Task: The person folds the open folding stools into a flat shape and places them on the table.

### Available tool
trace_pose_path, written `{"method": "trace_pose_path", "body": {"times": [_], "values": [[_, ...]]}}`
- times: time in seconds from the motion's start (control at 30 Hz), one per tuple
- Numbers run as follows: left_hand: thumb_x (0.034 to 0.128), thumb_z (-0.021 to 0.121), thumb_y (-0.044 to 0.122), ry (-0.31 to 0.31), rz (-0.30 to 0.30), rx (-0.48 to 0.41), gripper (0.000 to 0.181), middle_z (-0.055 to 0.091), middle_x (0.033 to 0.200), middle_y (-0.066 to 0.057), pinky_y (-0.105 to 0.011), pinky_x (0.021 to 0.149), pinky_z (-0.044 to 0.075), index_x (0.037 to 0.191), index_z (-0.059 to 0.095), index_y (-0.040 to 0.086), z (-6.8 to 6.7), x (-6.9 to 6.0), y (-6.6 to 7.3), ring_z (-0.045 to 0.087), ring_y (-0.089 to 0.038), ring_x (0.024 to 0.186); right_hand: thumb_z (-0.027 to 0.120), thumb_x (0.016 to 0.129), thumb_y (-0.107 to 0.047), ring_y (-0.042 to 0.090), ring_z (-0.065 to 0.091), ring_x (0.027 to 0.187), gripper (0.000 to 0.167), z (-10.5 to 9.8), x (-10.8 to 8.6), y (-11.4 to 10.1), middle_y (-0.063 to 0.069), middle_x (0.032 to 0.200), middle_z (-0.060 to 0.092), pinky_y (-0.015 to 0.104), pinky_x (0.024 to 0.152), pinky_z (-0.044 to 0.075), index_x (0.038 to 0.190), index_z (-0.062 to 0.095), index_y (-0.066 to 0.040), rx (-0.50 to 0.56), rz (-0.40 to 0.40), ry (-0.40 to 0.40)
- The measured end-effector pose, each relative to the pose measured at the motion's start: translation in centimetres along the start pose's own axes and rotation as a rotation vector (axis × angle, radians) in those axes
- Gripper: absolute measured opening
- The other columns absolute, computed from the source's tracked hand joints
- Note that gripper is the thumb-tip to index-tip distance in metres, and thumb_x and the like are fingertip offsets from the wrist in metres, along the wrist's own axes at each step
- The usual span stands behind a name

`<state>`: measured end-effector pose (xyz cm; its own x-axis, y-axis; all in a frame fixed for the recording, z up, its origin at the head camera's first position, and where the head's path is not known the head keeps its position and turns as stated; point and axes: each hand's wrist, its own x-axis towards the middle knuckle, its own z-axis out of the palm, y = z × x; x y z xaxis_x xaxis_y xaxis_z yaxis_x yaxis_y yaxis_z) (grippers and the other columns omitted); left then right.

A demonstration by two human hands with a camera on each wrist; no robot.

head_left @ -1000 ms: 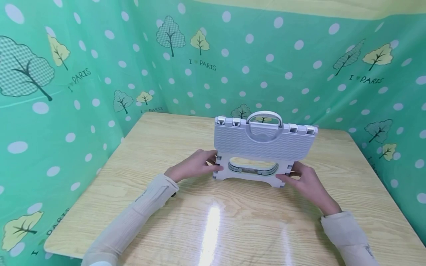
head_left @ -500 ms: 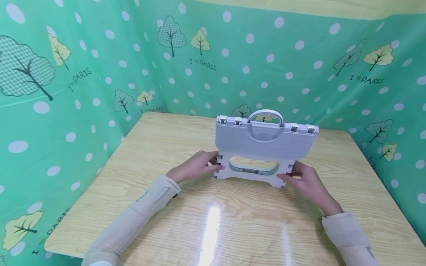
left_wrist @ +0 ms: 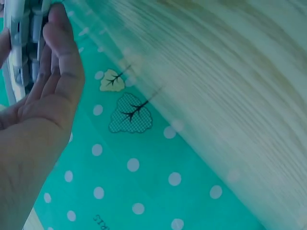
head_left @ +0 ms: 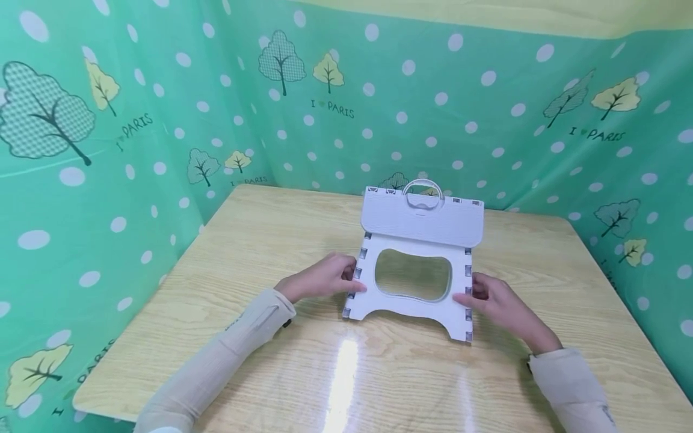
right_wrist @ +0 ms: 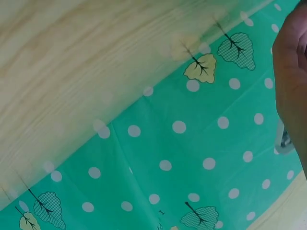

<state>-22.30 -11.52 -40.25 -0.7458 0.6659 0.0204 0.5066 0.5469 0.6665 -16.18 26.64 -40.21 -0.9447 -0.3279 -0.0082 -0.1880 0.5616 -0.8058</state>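
A pale plastic folding step stool [head_left: 422,219] stands tilted on the table, its textured panel and carry handle [head_left: 423,191] at the top. Its lower leg panel, with a wide cut-out, faces me. My left hand [head_left: 327,279] grips the panel's left edge, thumb on the near face. On the opposite edge, my right hand [head_left: 500,304] holds on with the thumb in front. In the left wrist view, fingers [left_wrist: 57,36] lie along the stool's hinged side [left_wrist: 24,43]. The right wrist view catches only part of the right hand [right_wrist: 290,67]; its fingertips are out of frame.
The wood-grain table [head_left: 243,234] spreads around the stool on all sides. A green dotted curtain [head_left: 335,138] with printed trees hangs behind it and at both sides. Light glares off the tabletop [head_left: 342,379] in front.
The stool's leg panel has swung down toward me and shows much more of its face. Its upper panel now looks smaller and farther back. Both hands have shifted slightly nearer, still holding the edges.
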Motion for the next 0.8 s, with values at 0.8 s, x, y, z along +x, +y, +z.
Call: {"method": "trace_pose_path", "body": {"times": [0.8], "values": [[0.0816, 0.081, 0.045, -0.222, -0.152, 0.012, 0.044, 0.062, 0.069, 0.002, -0.022, 0.055, 0.042, 0.098, 0.055, 0.013, 0.55, -0.54, 0.94, 0.051, -0.007, 0.059, 0.059, 0.102, -0.03, 0.014, 0.052, 0.057, 0.031, -0.51, -0.53, 0.33, 0.004, 0.067, 0.056, 0.025, 0.05, 0.045, 0.09, 0.057, -0.001, -0.067, 0.077, -0.358]]}}
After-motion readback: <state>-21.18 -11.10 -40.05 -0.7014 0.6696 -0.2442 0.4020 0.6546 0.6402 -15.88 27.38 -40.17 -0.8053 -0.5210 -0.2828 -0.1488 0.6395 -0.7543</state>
